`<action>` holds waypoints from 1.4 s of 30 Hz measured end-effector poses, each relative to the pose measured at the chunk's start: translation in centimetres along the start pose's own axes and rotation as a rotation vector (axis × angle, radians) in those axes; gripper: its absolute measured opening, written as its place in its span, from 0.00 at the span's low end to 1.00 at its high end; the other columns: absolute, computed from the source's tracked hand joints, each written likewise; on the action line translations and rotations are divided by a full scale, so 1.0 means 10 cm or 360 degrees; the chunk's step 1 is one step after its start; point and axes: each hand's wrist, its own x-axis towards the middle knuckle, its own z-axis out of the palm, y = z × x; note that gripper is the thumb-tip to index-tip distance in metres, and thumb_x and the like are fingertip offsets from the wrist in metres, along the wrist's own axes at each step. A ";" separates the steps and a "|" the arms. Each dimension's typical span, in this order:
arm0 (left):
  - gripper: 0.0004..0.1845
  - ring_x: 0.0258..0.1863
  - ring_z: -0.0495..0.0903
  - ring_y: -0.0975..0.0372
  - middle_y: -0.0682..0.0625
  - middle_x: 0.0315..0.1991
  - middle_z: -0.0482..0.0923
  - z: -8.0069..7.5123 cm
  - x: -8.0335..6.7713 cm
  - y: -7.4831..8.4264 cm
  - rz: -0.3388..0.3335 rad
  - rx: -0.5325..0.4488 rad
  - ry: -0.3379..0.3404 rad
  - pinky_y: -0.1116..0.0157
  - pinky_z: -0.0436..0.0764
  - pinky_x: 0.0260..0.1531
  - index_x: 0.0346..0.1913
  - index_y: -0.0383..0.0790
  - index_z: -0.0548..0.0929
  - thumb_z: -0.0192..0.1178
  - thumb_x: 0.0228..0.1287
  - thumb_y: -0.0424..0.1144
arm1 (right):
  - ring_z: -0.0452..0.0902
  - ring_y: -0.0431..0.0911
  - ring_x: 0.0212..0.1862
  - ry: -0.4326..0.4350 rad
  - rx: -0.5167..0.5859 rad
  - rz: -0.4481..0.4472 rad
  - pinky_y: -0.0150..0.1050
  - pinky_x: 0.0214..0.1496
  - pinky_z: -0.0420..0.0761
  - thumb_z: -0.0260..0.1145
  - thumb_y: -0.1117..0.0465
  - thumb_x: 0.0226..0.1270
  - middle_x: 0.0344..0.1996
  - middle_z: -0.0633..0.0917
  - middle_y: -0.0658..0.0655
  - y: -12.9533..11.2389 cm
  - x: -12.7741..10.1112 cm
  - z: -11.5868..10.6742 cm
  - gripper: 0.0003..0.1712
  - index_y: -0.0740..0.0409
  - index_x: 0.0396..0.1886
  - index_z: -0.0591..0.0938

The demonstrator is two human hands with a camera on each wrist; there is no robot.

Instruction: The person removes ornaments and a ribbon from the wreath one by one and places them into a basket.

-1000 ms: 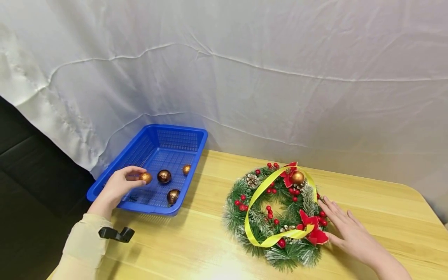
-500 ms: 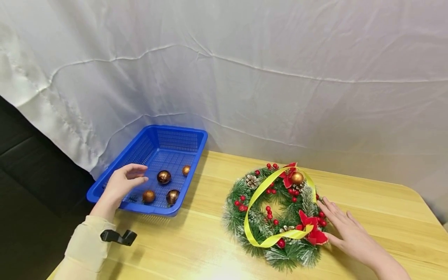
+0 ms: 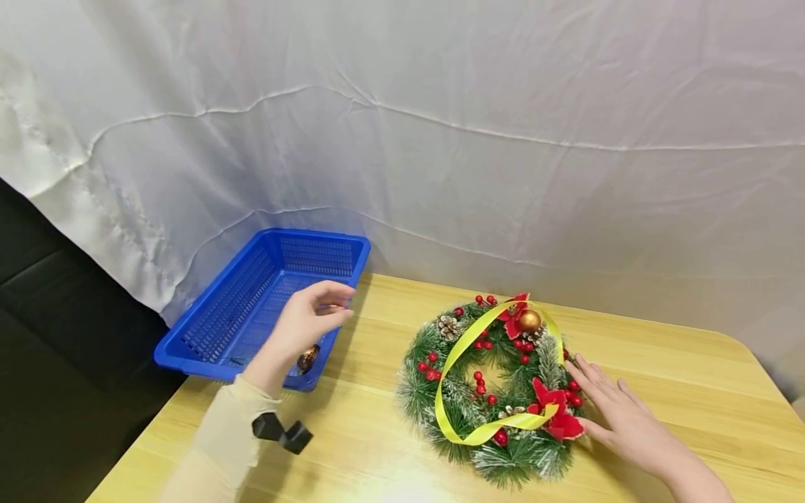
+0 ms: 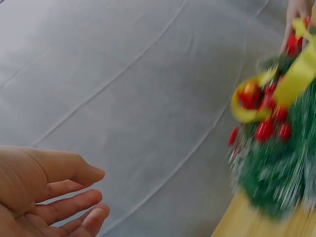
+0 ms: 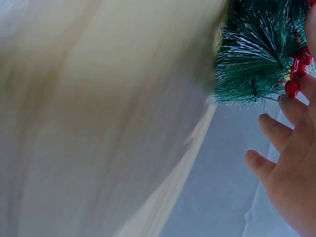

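Backdrop: a wrinkled white cloth sheet [image 3: 478, 140] hangs behind the table, filling the view from 9 o'clock through 12 to 3 o'clock.
Table: a light wooden table [image 3: 685, 370] with a pale yellow grain and a rounded corner at 3 o'clock.
Furniture: a dark padded seat [image 3: 56, 300] at 8 o'clock, beside the table's left edge.
Light: soft and even, with a bright glare on the wood at 6 o'clock.

table [image 3: 377, 363] bare between basket [image 3: 207, 353] and wreath [image 3: 497, 391] | curtain [image 3: 440, 175] behind

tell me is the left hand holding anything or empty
Empty. The left hand hangs over the blue basket, fingers loosely curled around nothing in the left wrist view.
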 end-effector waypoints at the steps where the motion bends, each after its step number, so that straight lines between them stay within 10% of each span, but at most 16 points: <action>1: 0.17 0.45 0.80 0.49 0.39 0.46 0.81 0.09 0.03 0.03 0.0025 -0.0021 -0.0014 0.62 0.80 0.49 0.50 0.30 0.80 0.65 0.56 0.26 | 0.40 0.49 0.73 0.0001 0.0000 -0.0003 0.37 0.70 0.24 0.65 0.51 0.64 0.76 0.45 0.53 0.00 0.00 0.00 0.47 0.51 0.77 0.51; 15: 0.19 0.46 0.79 0.49 0.38 0.47 0.80 1.09 0.24 0.09 -0.0004 -0.0225 -0.0288 0.66 0.79 0.49 0.51 0.30 0.80 0.66 0.53 0.25 | 0.52 0.64 0.69 -0.0010 0.0012 0.0013 0.41 0.71 0.26 0.65 0.50 0.64 0.75 0.46 0.55 -0.01 0.03 0.05 0.48 0.51 0.77 0.51; 26: 0.18 0.46 0.79 0.52 0.38 0.49 0.79 1.49 0.34 0.10 -0.0076 -0.0277 -0.0422 0.67 0.81 0.43 0.51 0.33 0.82 0.67 0.55 0.26 | 0.50 0.60 0.71 0.0008 -0.0017 0.0007 0.39 0.71 0.26 0.64 0.50 0.64 0.75 0.46 0.54 -0.01 0.02 0.04 0.47 0.52 0.76 0.51; 42: 0.20 0.43 0.80 0.64 0.49 0.49 0.81 2.00 0.65 0.39 0.0221 -0.0054 -0.0619 0.75 0.78 0.42 0.54 0.39 0.81 0.68 0.57 0.33 | 0.38 0.43 0.73 0.0015 -0.0029 0.0008 0.35 0.70 0.25 0.65 0.51 0.64 0.76 0.46 0.53 -0.02 0.02 0.00 0.47 0.50 0.77 0.51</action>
